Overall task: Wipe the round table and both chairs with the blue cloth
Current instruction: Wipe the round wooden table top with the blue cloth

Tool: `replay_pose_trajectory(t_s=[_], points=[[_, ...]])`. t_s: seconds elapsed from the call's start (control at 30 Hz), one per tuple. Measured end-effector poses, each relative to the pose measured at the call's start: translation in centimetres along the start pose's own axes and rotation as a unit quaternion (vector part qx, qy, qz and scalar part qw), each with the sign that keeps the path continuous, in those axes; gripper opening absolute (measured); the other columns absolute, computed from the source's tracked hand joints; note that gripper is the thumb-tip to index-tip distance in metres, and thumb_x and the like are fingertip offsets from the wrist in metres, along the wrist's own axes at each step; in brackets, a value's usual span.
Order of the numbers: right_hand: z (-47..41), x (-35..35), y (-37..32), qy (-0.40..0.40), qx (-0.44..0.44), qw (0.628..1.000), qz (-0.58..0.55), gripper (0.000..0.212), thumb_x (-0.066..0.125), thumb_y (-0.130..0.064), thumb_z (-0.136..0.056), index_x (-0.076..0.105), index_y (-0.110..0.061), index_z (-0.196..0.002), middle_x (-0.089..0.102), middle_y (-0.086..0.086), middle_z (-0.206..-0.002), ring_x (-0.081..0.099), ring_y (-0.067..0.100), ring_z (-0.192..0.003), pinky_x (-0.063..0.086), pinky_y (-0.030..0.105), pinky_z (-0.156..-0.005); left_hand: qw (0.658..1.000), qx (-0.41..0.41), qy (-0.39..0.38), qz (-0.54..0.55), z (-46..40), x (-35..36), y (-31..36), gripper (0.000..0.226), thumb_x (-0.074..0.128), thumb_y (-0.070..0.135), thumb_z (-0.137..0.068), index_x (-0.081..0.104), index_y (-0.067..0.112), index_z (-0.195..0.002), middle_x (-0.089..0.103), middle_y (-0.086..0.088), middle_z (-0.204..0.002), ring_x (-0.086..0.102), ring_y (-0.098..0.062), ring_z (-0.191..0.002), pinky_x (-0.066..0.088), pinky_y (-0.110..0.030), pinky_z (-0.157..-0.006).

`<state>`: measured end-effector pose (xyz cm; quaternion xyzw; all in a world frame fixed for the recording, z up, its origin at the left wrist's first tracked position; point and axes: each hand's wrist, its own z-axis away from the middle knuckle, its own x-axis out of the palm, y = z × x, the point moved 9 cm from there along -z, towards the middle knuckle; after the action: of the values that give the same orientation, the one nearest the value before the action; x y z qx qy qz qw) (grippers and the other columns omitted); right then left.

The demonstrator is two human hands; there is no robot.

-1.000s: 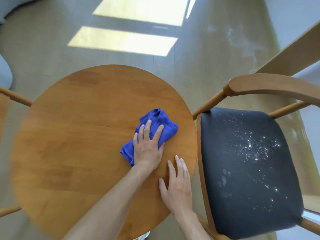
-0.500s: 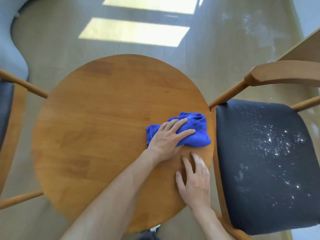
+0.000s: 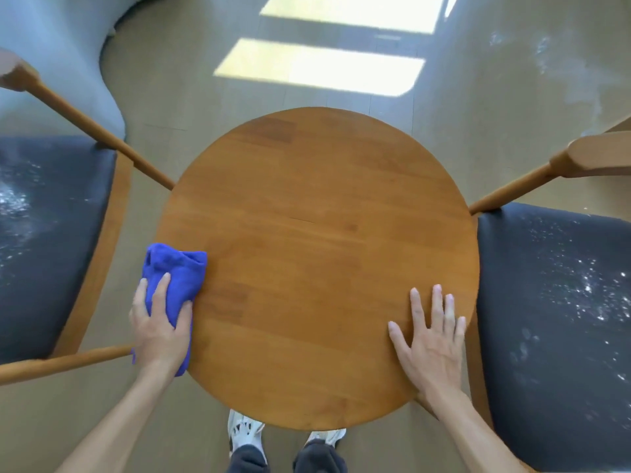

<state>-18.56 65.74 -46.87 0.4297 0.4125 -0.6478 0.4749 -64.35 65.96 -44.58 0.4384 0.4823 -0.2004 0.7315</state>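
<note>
The round wooden table (image 3: 317, 240) fills the middle of the head view. My left hand (image 3: 160, 322) presses the bunched blue cloth (image 3: 176, 274) against the table's left edge, with part of the cloth hanging past the rim. My right hand (image 3: 432, 339) lies flat, fingers spread, on the table's right front part. A wooden chair with a dark seat (image 3: 51, 240) stands on the left and another dark-seated chair (image 3: 560, 329) on the right. Both seats carry white powdery specks.
My feet in white shoes (image 3: 244, 435) stand under the table's near edge. A pale curved sofa (image 3: 61, 52) sits at the back left. White dust smears the floor (image 3: 553, 63) at the back right. Sunlit patches lie on the floor beyond the table.
My left hand swept the blue cloth from the table's right side across to its left edge. My right hand stayed flat near the right edge. The view shifted, bringing the left chair in.
</note>
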Motion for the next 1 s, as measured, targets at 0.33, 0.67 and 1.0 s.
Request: replay_pose_trajectory(t_s=[0.33, 0.67, 1.0], points=[[0.0, -0.4, 0.9, -0.028, 0.001, 0.995, -0.098, 0.071, 0.007, -0.063, -0.088, 0.005, -0.031, -0.151, -0.01, -0.008, -0.16, -0.017, 0.011, -0.146, -0.014, 0.038, -0.117, 0.99, 0.128, -0.028, -0.049, 8.4, 7.6, 12.0, 0.055, 0.042, 0.039, -0.088, 0.044, 0.019, -0.139, 0.031, -0.019, -0.149, 0.033, -0.043, -0.132, 0.031, -0.057, -0.105], [0.0, -5.0, 5.8, 0.039, 0.116, 0.888, -0.444, 0.064, 0.026, -0.047, -0.09, 0.032, -0.02, -0.149, 0.021, -0.007, -0.159, 0.015, -0.003, -0.143, 0.011, 0.018, -0.117, 0.931, 0.261, -0.255, -0.001, 23.3, 18.8, 29.8, 0.073, 0.039, 0.034, -0.078, 0.022, 0.032, -0.149, 0.013, -0.004, -0.159, 0.011, -0.026, -0.146, 0.007, -0.047, -0.115], [1.2, -2.2, -0.2, 0.136, 0.132, 0.978, -0.092, 0.083, 0.053, -0.065, -0.078, 0.035, -0.022, -0.147, 0.016, 0.026, -0.156, 0.015, 0.05, -0.14, 0.029, 0.066, -0.102, 0.961, 0.202, -0.188, -0.015, 8.2, 7.2, 13.6, 0.058, 0.035, 0.022, -0.089, 0.032, 0.03, -0.146, 0.019, 0.005, -0.157, 0.007, -0.013, -0.146, 0.01, -0.04, -0.119]])
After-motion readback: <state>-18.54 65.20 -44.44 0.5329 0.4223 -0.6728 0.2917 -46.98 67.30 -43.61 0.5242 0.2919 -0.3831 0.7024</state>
